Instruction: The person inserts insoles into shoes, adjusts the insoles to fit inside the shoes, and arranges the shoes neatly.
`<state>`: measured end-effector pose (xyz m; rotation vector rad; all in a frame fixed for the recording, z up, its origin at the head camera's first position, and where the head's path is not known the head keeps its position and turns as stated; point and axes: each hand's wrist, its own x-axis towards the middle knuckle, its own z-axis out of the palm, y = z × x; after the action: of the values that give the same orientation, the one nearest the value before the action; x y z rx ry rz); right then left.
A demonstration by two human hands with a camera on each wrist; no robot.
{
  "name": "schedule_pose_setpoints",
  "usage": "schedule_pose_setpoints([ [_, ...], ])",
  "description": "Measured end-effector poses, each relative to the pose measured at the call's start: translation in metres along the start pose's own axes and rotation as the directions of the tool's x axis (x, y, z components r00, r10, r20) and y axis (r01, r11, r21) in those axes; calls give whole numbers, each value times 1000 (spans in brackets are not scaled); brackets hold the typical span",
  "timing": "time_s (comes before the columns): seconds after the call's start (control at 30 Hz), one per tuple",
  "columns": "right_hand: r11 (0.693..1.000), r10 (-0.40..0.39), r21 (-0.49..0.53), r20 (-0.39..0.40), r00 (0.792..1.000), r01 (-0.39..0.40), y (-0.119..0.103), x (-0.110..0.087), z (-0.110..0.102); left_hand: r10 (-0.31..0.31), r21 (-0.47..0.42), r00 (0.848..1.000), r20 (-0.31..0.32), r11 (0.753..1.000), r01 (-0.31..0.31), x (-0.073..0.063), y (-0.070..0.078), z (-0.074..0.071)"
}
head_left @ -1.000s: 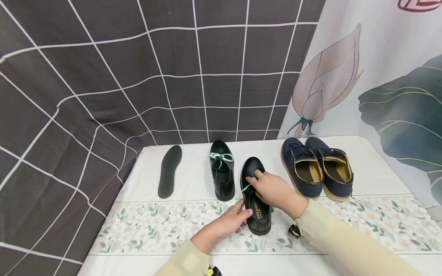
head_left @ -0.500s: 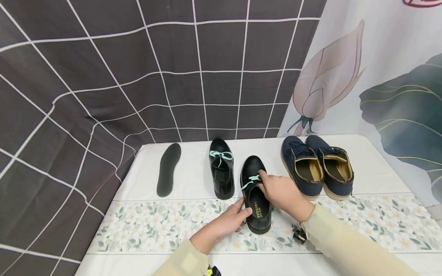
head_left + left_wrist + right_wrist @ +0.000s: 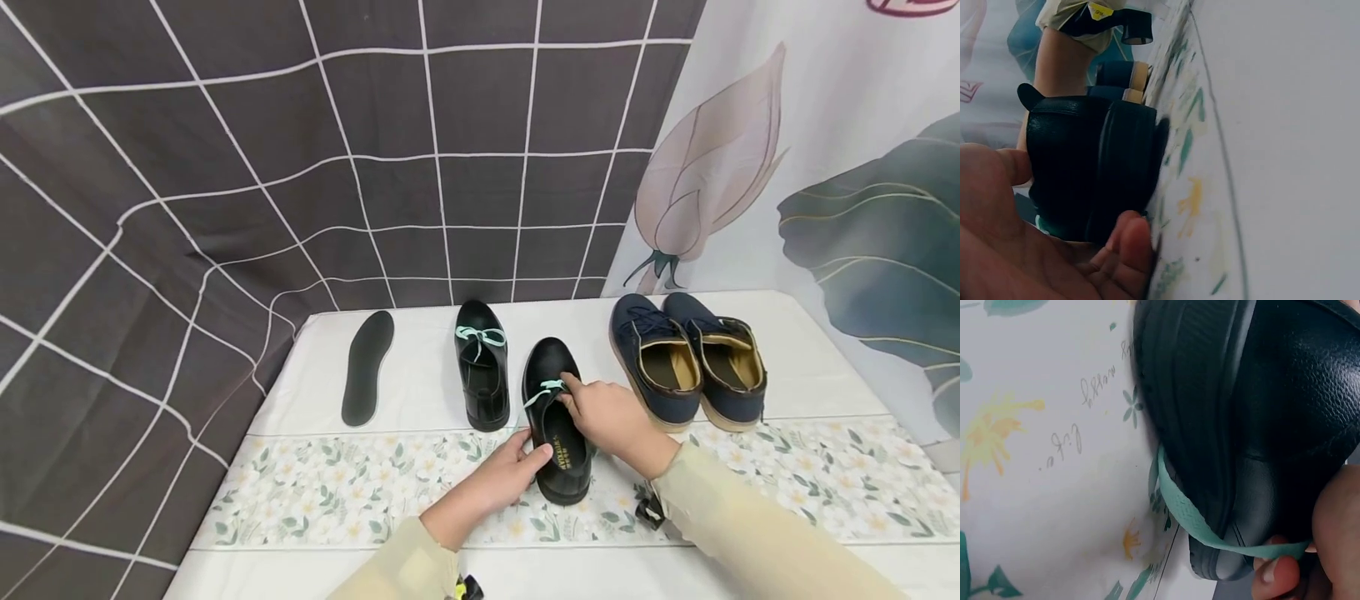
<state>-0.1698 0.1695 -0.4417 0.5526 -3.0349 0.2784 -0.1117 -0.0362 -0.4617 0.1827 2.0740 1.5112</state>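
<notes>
A black leather shoe (image 3: 551, 358) with a mint-green shoelace (image 3: 552, 386) stands on the covered table, toe pointing away. My left hand (image 3: 501, 473) grips its left side near the heel. The left thumb lies over the rim, and the other fingers are on the outer side, as the left wrist view shows the heel (image 3: 1091, 162) between them. At the right side of the lacing is my right hand (image 3: 618, 423). In the right wrist view, its fingertips pinch the lace (image 3: 1191, 515), which loops along the shoe's side. The palm hides part of the shoe.
Another black shoe (image 3: 483, 375), its lace tied in a bow, stands just left. A dark insole (image 3: 367, 367) lies farther left. Two navy shoes (image 3: 660, 367) stand at the right. Behind the floral-banded table cover (image 3: 337, 492) hangs a dark grid-patterned curtain (image 3: 360, 167).
My right hand has shifted slightly right, uncovering more of the green lace on the shoe. My left hand keeps its hold, and the shoe stays in nearly the same place.
</notes>
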Motion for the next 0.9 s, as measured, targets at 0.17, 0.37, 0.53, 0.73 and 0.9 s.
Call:
schedule_pose_setpoints([
  [0.17, 994, 6, 105, 45, 999, -11, 6, 4, 0, -16, 108, 999, -37, 994, 20, -9, 6, -8],
  [0.37, 983, 38, 172, 105, 994, -56, 9, 4, -1, 127, 160, 990, -68, 980, -115, -31, 7, -31],
  [0.53, 983, 35, 177, 126, 991, -57, 8, 1, -1, 258, 184, 934, -246, 959, -217, -41, 6, -61],
  [0.73, 983, 45, 175, 110, 993, -64, 8, 0, 2, 285, 263, 816, -504, 950, -169, -37, 6, -115],
  [0.9, 985, 43, 164, 90, 995, -57, 9, 2, 1, 314, 358, 690, -653, 930, -84, -26, 3, -155],
])
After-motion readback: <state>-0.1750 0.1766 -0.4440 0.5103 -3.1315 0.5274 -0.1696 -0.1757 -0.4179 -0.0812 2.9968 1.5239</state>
